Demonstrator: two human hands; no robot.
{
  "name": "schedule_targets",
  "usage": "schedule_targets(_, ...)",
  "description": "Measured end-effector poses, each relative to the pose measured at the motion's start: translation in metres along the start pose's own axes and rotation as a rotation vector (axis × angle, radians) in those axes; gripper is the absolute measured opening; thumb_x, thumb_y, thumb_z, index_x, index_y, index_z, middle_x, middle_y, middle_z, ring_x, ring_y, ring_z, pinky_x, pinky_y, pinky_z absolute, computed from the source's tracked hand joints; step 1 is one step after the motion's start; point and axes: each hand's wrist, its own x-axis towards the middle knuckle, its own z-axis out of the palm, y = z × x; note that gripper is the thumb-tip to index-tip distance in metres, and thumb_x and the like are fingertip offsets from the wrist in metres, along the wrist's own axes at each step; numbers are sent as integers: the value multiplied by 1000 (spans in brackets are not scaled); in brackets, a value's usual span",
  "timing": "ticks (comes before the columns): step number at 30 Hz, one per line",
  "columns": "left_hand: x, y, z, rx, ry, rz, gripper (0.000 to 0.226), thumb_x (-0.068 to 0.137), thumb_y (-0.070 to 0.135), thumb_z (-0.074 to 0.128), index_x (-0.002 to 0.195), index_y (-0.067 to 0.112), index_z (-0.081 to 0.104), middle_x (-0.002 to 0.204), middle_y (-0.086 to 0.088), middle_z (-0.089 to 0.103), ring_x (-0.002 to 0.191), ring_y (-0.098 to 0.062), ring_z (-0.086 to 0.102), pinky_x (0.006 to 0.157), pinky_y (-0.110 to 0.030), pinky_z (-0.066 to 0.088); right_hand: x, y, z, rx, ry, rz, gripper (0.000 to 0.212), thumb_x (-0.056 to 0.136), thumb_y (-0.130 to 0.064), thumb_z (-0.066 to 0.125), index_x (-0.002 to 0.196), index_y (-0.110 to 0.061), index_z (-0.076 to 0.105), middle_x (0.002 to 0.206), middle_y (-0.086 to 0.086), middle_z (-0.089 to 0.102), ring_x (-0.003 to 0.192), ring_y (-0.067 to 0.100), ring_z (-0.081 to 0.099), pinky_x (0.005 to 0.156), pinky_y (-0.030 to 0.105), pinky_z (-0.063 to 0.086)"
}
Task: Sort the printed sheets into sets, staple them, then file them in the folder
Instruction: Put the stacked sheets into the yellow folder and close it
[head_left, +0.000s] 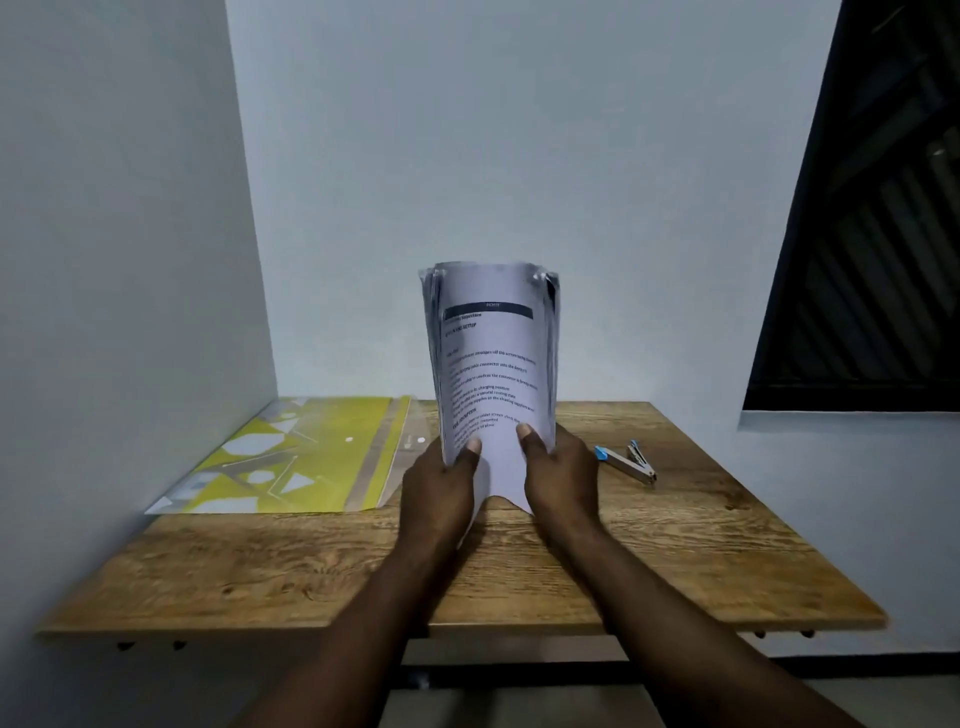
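Worn on the head; looked forward and down through a wide-angle lens. Faced the back wall (519, 130) squarely across the wooden table (675, 545), from just above its front edge. Caught the left hand (439, 493) and right hand (563, 478), gripping the printed sheets (488, 353), close at mid-frame. Took in the side wall (114, 208) at left and a dark window (872, 234) at right.

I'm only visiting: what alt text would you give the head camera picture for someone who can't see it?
The left hand and right hand hold a stack of printed sheets upright over a wooden table. A yellow folder lies at the left, a stapler at the right.
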Motion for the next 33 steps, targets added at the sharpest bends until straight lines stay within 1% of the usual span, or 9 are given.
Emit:
schedule_targets(4, 1, 7, 1, 64, 38, 71, 40, 105, 49, 57, 123, 16, 71, 108, 0, 72, 98, -22, 68, 80, -33, 54, 1, -7, 0, 5, 22, -11, 26, 105, -32, 64, 111, -11, 77, 85, -7, 69, 79, 10, 67, 71, 28, 55)
schedule_targets(9, 2, 2, 0, 250, 10, 101, 45, 107, 49, 52, 116, 11, 73, 103, -2, 72, 94, -24, 67, 80, -39, 56, -2, -1, 3, 27, 14, 76, 28, 105, -35, 64, 113, -10, 75, 89, -6, 70, 90, 22, 72, 85, 48, 63)
schedule_targets(13, 14, 7, -14, 228, 17, 82, 43, 105, 48, 55, 109, 11, 76, 101, -5, 75, 92, -27, 69, 78, -38, 55, 10, -6, -8, -5, -21, 50, 24, 106, -29, 64, 115, -10, 75, 94, -1, 70, 90, 21, 69, 69, 25, 53)
schedule_targets(15, 23, 10, -25, 218, -16, 24, 38, 104, 45, 59, 103, 12, 77, 96, -5, 76, 91, -28, 70, 77, -37, 53, 21, -6, -14, -98, -125, 56, 28, 106, -30, 62, 125, -12, 72, 103, 1, 72, 96, 23, 68, 70, 26, 46)
schedule_targets(18, 43, 9, -41, 208, -85, -106, 34, 94, 42, 73, 97, 8, 78, 94, -9, 78, 91, -32, 74, 85, -45, 58, 42, -2, -18, -152, -321, 128, 37, 104, -35, 65, 136, -17, 67, 123, 2, 74, 104, 24, 70, 85, 32, 53)
schedule_targets(21, 54, 7, -54, 12, -202, -273, 51, 74, 39, 87, 107, 1, 78, 105, -13, 80, 102, -35, 76, 102, -56, 56, 56, 6, -16, -127, -424, 212, 45, 95, -39, 72, 133, -16, 69, 116, 2, 78, 99, 26, 77, 96, 49, 60)
schedule_targets(23, 58, 4, -59, -27, -258, -319, 48, 82, 34, 89, 110, -3, 77, 109, -14, 79, 107, -35, 75, 104, -54, 56, 64, 13, -12, -97, -486, 279, 38, 95, -32, 74, 128, -12, 72, 109, 4, 81, 94, 29, 79, 97, 53, 60)
schedule_targets(28, 74, -13, -67, 78, -153, -357, 56, 87, 56, 80, 103, 2, 78, 100, -10, 79, 90, -27, 75, 80, -29, 55, 77, 34, -8, -63, -526, 472, 35, 96, -20, 77, 126, -3, 72, 109, 9, 80, 99, 33, 77, 103, 48, 55)
schedule_targets(33, 90, -25, -79, 515, 30, -194, 43, 101, 51, 60, 84, 15, 77, 82, -4, 79, 69, -25, 73, 68, -31, 57, 90, 60, -3, -142, -480, 533, 44, 92, -24, 82, 128, -3, 68, 107, 15, 79, 91, 38, 78, 93, 57, 61)
